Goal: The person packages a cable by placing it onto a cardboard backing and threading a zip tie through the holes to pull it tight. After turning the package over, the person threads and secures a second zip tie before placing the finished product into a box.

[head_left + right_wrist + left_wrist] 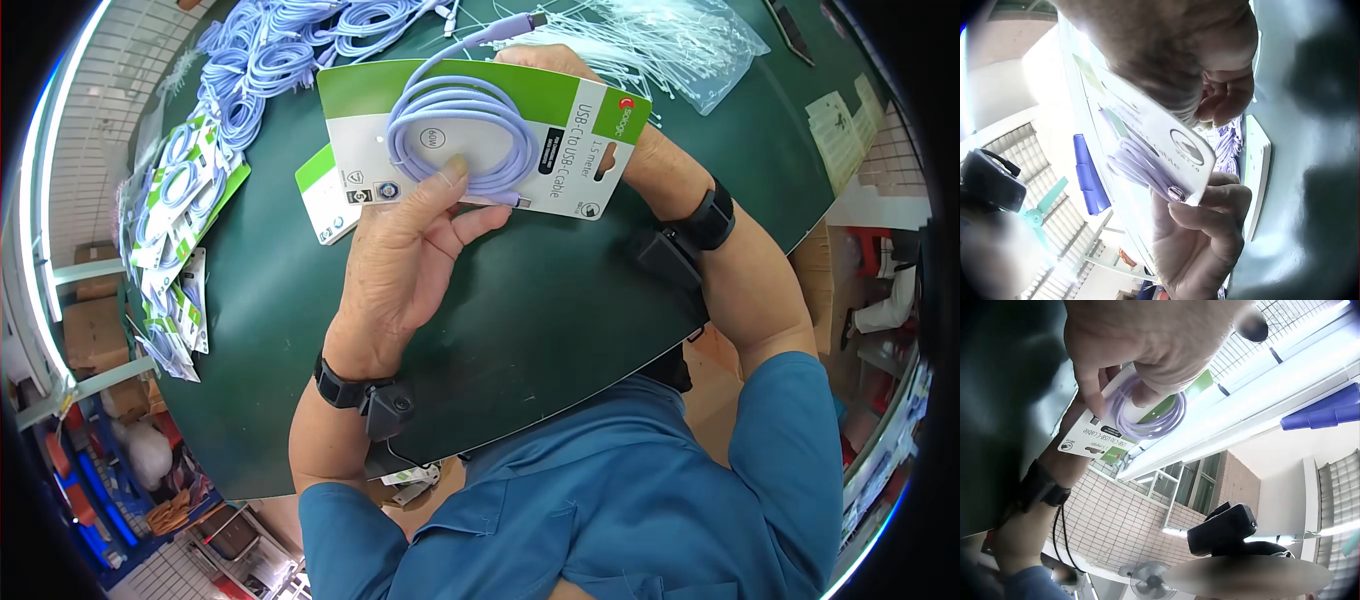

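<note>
Lilac cable (522,143), green-and-white card (549,107)

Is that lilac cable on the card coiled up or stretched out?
Coiled: the lilac cable lies in loops against the card, one end sticking out past its green edge.

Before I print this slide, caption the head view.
A left hand holds a carded lilac USB-C cable over a green table, bundled cables and white strips beyond.

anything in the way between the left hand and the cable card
Nothing visible: the left hand grips the cable card directly, its thumb over the coiled cable on the front. In the head view the right hand shows beyond the card's far edge, not between them.
</note>
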`<action>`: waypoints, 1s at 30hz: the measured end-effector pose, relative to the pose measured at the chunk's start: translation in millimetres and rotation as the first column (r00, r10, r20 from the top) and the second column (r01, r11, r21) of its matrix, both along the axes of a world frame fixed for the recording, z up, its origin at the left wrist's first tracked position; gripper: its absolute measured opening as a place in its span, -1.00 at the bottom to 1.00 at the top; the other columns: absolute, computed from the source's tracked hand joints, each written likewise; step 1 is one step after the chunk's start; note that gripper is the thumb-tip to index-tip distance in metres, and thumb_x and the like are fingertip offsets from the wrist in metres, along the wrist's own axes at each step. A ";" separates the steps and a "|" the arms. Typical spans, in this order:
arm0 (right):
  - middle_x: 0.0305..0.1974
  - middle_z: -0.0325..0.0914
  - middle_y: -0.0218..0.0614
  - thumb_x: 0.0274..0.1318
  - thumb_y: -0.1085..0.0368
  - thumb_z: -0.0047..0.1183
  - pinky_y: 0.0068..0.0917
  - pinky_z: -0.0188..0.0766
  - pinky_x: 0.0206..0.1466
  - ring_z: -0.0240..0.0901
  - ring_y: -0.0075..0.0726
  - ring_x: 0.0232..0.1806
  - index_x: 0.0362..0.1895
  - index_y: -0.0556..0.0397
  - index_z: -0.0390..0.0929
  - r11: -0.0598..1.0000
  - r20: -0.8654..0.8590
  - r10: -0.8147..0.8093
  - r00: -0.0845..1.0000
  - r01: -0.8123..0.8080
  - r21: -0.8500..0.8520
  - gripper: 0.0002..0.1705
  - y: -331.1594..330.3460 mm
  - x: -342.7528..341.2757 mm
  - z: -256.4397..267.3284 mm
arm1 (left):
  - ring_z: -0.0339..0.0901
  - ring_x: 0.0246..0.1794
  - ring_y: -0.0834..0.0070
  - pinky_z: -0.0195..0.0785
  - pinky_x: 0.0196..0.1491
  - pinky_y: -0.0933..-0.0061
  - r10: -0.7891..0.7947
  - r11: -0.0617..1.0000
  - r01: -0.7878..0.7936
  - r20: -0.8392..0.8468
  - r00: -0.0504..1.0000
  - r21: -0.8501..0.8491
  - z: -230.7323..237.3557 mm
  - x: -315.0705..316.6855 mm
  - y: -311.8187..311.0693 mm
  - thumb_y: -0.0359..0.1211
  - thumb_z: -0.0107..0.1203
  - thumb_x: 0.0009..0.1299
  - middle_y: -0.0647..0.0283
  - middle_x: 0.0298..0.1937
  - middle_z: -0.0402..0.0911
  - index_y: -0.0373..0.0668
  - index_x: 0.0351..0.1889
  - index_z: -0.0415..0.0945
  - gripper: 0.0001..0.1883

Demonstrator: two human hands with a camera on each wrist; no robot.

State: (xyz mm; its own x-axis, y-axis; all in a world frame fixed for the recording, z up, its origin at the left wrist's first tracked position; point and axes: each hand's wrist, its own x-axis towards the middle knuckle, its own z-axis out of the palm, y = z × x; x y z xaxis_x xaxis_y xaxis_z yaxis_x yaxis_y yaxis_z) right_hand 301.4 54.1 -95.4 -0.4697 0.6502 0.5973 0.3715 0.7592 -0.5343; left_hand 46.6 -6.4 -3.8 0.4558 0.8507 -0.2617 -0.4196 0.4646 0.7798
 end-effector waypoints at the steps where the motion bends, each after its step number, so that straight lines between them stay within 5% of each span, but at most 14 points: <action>1: 0.29 0.48 -0.23 0.12 0.19 0.42 -0.34 0.40 0.33 0.49 -0.22 0.22 0.36 0.09 0.44 1.000 0.033 0.022 0.999 -0.022 -0.009 -0.26 3.8 -1.9 1.0 | 0.71 0.05 0.23 0.77 -0.03 0.25 0.007 1.000 -0.007 0.014 1.000 -0.024 -0.3 0.7 0.3 -0.43 0.12 0.57 0.03 0.16 0.64 -0.30 0.32 0.38 -0.60; 6: 0.38 0.39 -0.17 0.13 0.19 0.42 -0.30 0.32 0.43 0.40 -0.14 0.35 0.44 0.07 0.37 0.992 -0.130 0.047 0.990 -0.031 0.123 -0.18 -20.7 -4.1 17.2 | 0.71 0.03 0.31 0.72 0.00 0.31 -0.049 0.997 0.052 0.055 0.997 -0.060 3.2 -1.0 -2.3 -0.42 0.19 0.54 0.09 0.12 0.64 -0.33 0.30 0.41 -0.58; 9: 0.32 0.38 -0.14 0.01 0.23 0.48 -0.28 0.30 0.43 0.35 -0.09 0.32 0.39 0.02 0.40 0.993 -0.216 -0.044 0.975 0.019 -0.117 -0.16 -22.9 -9.3 17.1 | 0.72 -0.04 0.35 0.71 -0.05 0.39 0.020 0.989 -0.014 0.038 0.999 -0.144 3.5 -0.3 -2.0 -0.40 0.20 0.54 0.12 0.05 0.68 -0.31 0.24 0.46 -0.64; 14: 0.30 0.39 -0.17 0.04 0.22 0.46 -0.25 0.30 0.40 0.32 -0.11 0.33 0.34 0.01 0.45 0.982 -0.236 -0.064 0.970 0.019 -0.188 -0.24 -18.3 -10.7 16.4 | 0.72 -0.05 0.40 0.70 -0.06 0.41 0.028 0.990 -0.014 0.096 0.995 -0.139 3.3 -1.0 -2.4 -0.39 0.22 0.54 0.15 0.01 0.70 -0.28 0.20 0.50 -0.67; 17: 0.09 0.56 -0.20 0.05 0.22 0.42 -0.28 0.46 0.17 0.50 -0.15 0.12 0.13 0.03 0.58 0.905 -0.173 -0.025 0.985 -0.052 -0.423 -0.46 -5.0 -5.4 23.6 | 0.70 -0.08 0.48 0.65 -0.12 0.50 0.052 0.983 -0.047 0.028 0.998 -0.180 3.5 0.9 -3.8 -0.42 0.23 0.51 0.19 0.01 0.69 -0.27 0.21 0.50 -0.66; 22: -0.23 0.65 -0.25 0.05 0.21 0.37 -0.33 0.52 -0.12 0.60 -0.29 -0.19 -0.13 0.07 0.63 0.931 -0.218 0.012 0.976 -0.090 -0.354 -0.67 -9.4 -14.4 57.8 | 0.62 -0.18 0.62 0.49 -0.30 0.64 0.086 0.994 -0.085 0.018 0.996 -0.067 -1.6 4.2 -3.5 -0.48 0.24 0.46 0.28 -0.01 0.66 -0.21 0.20 0.49 -0.63; 24: -0.42 0.62 -0.27 0.04 0.20 0.35 -0.38 0.50 -0.30 0.55 -0.40 -0.42 -0.31 0.10 0.60 0.898 -0.277 -0.157 0.948 0.021 -0.440 -0.74 -12.6 -23.8 61.9 | 0.50 -0.27 0.72 0.25 -0.43 0.72 0.167 0.985 -0.166 0.002 0.986 -0.042 -4.2 6.1 -4.9 -0.55 0.23 0.40 0.36 -0.04 0.61 -0.16 0.20 0.46 -0.59; 27: -0.39 0.66 -0.20 0.04 0.22 0.34 -0.39 0.51 -0.27 0.60 -0.44 -0.34 -0.33 0.15 0.64 0.888 -0.251 -0.159 0.955 0.027 -0.460 -0.75 -8.7 -26.8 58.0 | 0.43 -0.31 0.75 0.16 -0.46 0.74 0.241 0.969 -0.242 -0.038 0.970 -0.049 -3.9 8.9 -10.6 -0.58 0.23 0.37 0.39 -0.06 0.59 -0.14 0.21 0.44 -0.54; 29: -0.37 0.64 -0.39 0.10 0.28 0.33 -0.49 0.49 -0.26 0.52 -0.60 -0.32 -0.34 0.10 0.61 0.908 -0.271 -0.120 0.955 -0.005 -0.420 -0.81 -10.7 -28.8 59.6 | 0.45 -0.29 0.74 0.21 -0.43 0.73 0.242 0.970 -0.242 -0.019 0.970 -0.008 -19.4 -2.3 -7.4 -0.58 0.24 0.36 0.38 -0.05 0.59 -0.15 0.23 0.44 -0.53; 30: -0.38 0.64 -0.40 0.10 0.27 0.34 -0.51 0.49 -0.27 0.51 -0.62 -0.31 -0.34 0.11 0.62 0.883 -0.451 -0.094 0.888 -0.134 -0.449 -0.81 -10.0 -33.0 51.9 | 0.46 -0.28 0.72 0.25 -0.40 0.72 0.230 0.973 -0.230 0.012 0.973 0.026 -29.8 -9.6 -3.4 -0.57 0.25 0.36 0.37 -0.04 0.59 -0.15 0.24 0.44 -0.52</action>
